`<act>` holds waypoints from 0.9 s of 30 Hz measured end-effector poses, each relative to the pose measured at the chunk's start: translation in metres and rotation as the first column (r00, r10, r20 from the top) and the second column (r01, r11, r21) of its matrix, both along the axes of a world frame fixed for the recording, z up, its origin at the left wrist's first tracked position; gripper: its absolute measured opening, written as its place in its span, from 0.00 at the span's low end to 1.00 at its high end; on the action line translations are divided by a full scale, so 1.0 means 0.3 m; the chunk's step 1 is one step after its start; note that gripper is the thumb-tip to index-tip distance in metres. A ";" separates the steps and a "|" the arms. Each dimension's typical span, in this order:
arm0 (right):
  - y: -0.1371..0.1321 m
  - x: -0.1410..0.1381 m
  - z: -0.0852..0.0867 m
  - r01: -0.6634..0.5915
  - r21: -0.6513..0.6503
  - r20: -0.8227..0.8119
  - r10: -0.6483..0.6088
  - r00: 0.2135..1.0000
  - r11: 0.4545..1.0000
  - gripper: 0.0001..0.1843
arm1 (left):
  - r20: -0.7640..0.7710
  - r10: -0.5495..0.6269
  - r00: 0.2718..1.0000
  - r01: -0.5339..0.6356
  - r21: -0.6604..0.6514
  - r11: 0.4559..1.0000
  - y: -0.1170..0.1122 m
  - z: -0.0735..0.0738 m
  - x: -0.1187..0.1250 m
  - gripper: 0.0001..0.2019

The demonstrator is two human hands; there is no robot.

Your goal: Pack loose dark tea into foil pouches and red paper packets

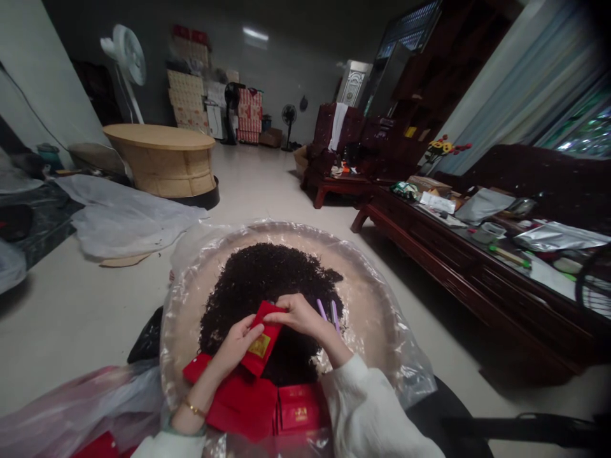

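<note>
A small red packet (pixel 263 331) with a gold label is held above a heap of dark dried leaves (pixel 258 280). My left hand (pixel 238 340) grips its left side, thumb across the front. At the packet's upper edge, the fingers of my right hand (pixel 298 313) are closed on it. Two purple sticks (pixel 333 313), perhaps the handles of one tool, poke out of the leaves beside my right wrist. Below my hands lie flat red packets (pixel 245 407) and a stack of red packets with gold print (pixel 301 407). The round tray (pixel 367 286) under everything is lined with transparent plastic.
Right of the tray runs a dark wooden table (pixel 429 235) loaded with papers and bags. Plastic sheeting (pixel 128 213) spreads over the floor at left, before a round wooden stand (pixel 162 159). Boxes (pixel 188 95) and fans (pixel 289 116) stand along the back wall.
</note>
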State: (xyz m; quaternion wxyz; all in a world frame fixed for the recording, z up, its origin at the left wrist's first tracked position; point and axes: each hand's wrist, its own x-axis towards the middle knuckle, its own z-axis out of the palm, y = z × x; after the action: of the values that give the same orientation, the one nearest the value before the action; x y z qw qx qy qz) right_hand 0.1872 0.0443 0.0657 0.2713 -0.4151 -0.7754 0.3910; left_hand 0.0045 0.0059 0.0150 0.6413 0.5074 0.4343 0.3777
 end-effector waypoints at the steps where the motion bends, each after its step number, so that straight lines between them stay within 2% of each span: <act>1: -0.003 -0.003 -0.001 -0.001 0.009 0.006 0.001 1.000 1.000 0.31 | -0.008 -0.015 1.000 0.015 0.005 1.000 0.002 0.007 0.001 0.31; 6: -0.009 -0.018 0.000 0.074 0.101 0.009 -0.076 0.997 0.992 0.32 | -0.088 -0.109 0.990 0.115 0.061 0.992 0.021 0.072 0.024 0.28; 10: 0.005 -0.006 -0.002 0.211 0.161 -0.056 -0.205 0.977 0.964 0.31 | -0.170 -0.132 0.977 0.146 0.074 0.986 0.050 0.121 0.051 0.22; 12: 0.014 0.011 -0.001 0.337 0.160 -0.129 -0.319 0.939 0.928 0.27 | -0.246 -0.083 0.966 0.114 0.112 0.987 0.066 0.130 0.058 0.20; 15: 0.019 0.037 0.007 0.486 0.141 -0.246 -0.445 0.861 0.862 0.18 | -0.299 0.061 0.952 0.004 0.212 0.977 0.085 0.114 0.063 0.22; 17: 0.014 0.044 0.010 0.480 0.151 -0.270 -0.432 0.861 0.864 0.15 | -0.303 0.161 0.939 -0.079 0.266 0.961 0.089 0.089 0.068 0.24; 19: 0.005 0.037 0.009 0.415 0.176 -0.233 -0.372 0.898 0.893 0.17 | -0.328 0.212 0.921 -0.102 0.323 0.941 0.088 0.062 0.074 0.25; 23: -0.005 0.007 -0.006 0.297 0.192 -0.082 -0.286 0.955 0.935 0.11 | -0.387 0.198 0.901 -0.041 0.377 0.925 0.076 0.030 0.086 0.26; 27: 0.007 0.011 -0.025 0.334 0.198 -0.133 -0.312 0.941 0.922 0.18 | -0.382 0.130 0.915 0.015 0.354 0.935 0.068 0.028 0.081 0.30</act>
State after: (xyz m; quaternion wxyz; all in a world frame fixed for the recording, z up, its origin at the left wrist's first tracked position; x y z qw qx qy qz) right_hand 0.1905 0.0465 0.0581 0.4138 -0.4854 -0.7198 0.2738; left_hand 0.0287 0.0262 0.0234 0.4268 0.6664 0.4969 0.3561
